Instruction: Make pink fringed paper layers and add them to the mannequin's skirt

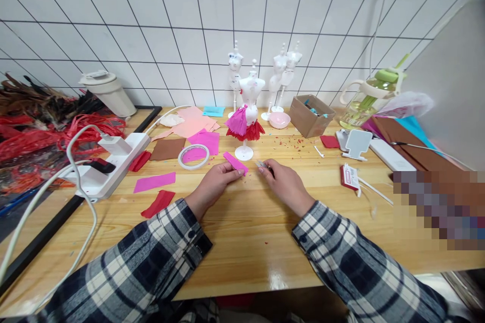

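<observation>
Narrow magenta paper strip (pixel 235 163), flat and matte, pinched at its near-left end by left hand (pixel 214 181), over glossy wooden tabletop (pixel 242 232), right hand (pixel 286 186) just right, fingers closed on small grey metal tool (pixel 261 164), white plastic mannequin (pixel 250 88) in fringed pink-red skirt just beyond.

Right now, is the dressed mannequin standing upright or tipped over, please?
Upright: the dressed mannequin stands on its round base.

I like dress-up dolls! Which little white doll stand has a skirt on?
The front mannequin wears a pink-and-red skirt; the three behind it are bare.
</observation>
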Demonstrator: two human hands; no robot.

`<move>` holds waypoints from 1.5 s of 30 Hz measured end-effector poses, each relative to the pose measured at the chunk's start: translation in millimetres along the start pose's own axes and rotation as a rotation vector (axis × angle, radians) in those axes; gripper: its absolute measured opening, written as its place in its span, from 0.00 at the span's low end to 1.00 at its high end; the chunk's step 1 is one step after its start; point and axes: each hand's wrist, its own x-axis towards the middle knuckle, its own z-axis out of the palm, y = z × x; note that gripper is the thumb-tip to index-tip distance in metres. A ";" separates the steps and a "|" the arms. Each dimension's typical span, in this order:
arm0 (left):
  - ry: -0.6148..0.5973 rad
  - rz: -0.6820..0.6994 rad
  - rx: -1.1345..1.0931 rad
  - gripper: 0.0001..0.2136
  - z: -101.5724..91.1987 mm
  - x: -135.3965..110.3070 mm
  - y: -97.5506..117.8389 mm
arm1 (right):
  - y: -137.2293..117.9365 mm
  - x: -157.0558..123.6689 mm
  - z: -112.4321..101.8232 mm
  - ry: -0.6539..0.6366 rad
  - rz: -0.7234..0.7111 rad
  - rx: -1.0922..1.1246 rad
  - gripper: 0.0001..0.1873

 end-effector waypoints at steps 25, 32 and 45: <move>0.120 0.381 0.685 0.12 18.3 -19.9 9.1 | -11.3 -0.4 17.3 0.043 -0.100 0.659 0.13; 0.147 0.382 0.651 0.11 15.9 -19.2 10.5 | -17.2 -2.9 15.2 -0.012 0.036 0.844 0.19; 0.523 0.564 0.873 0.27 -2.2 -12.5 15.8 | -7.1 2.8 19.1 0.013 0.070 0.654 0.14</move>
